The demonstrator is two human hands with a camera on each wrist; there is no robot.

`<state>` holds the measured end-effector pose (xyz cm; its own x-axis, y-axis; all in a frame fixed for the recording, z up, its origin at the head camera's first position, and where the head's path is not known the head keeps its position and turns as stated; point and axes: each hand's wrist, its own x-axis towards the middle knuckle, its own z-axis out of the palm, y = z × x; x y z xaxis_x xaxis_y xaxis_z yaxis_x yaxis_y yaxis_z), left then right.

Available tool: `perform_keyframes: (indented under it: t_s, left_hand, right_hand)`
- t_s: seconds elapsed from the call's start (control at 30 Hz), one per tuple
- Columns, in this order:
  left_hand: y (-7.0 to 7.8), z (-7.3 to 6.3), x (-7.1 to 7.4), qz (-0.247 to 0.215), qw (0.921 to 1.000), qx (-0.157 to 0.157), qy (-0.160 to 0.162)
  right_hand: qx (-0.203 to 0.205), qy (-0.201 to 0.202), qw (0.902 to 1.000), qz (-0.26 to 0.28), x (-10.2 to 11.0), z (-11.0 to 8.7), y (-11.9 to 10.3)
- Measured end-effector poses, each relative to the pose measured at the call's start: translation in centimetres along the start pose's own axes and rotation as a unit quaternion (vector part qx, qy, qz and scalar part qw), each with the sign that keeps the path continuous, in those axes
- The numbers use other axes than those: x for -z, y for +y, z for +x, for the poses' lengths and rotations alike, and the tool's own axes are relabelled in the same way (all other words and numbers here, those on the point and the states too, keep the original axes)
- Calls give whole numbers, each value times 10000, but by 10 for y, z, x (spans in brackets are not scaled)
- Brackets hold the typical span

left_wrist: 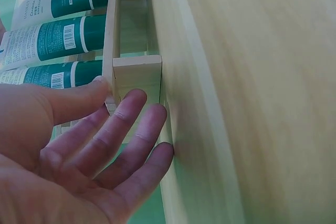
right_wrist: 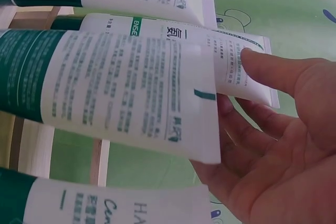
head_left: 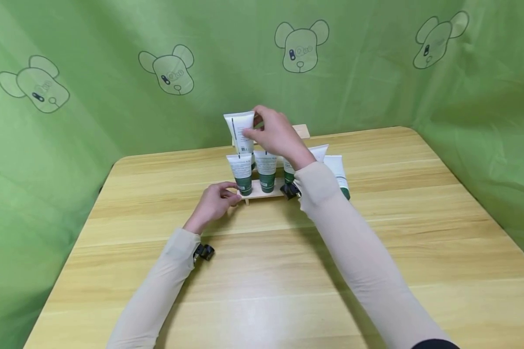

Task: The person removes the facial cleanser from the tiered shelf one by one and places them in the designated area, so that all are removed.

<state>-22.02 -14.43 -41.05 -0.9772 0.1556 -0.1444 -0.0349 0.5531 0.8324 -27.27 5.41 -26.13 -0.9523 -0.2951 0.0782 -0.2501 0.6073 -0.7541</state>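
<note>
My right hand (head_left: 276, 130) pinches the upper end of a white squeeze tube (head_left: 242, 131) between thumb and fingers. In the right wrist view this tube (right_wrist: 236, 59) stands behind the front ones, the thumb on its printed face. Below is a stepped wooden rack (head_left: 258, 194), with white-and-green tubes standing cap down on its front step, among them a left tube (head_left: 241, 170) and a middle tube (head_left: 267, 167). My left hand (head_left: 214, 199) holds the left end of that step; in the left wrist view its thumb and index finger meet the step's edge (left_wrist: 108, 51), other fingers loosely spread.
To the right of the rack another tube (head_left: 337, 169) leans, partly hidden behind my right sleeve. The rack's top step (head_left: 302, 131) shows behind my right hand. The wooden table (head_left: 253, 271) meets a green curtain (head_left: 227, 63) at the back and sides.
</note>
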Motion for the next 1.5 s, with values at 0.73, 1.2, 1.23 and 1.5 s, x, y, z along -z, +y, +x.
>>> perform_keyframes:
  t_s: [0.73,1.2,1.23,1.5]
  left_hand:
    - [-1,0,-2,1,10000,-32,-13]
    - [-1,1,-1,23,10000,-31,5]
    - [-1,1,0,28,10000,-43,0]
    - [0,0,1,61,10000,-56,4]
  right_hand:
    - [38,332,9994,-119,8,-8,5]
    - [-85,659,9977,102,38,-27,24]
    - [-109,685,9975,108,40,-28,26]
    - [-186,852,9962,-67,55,-39,37]
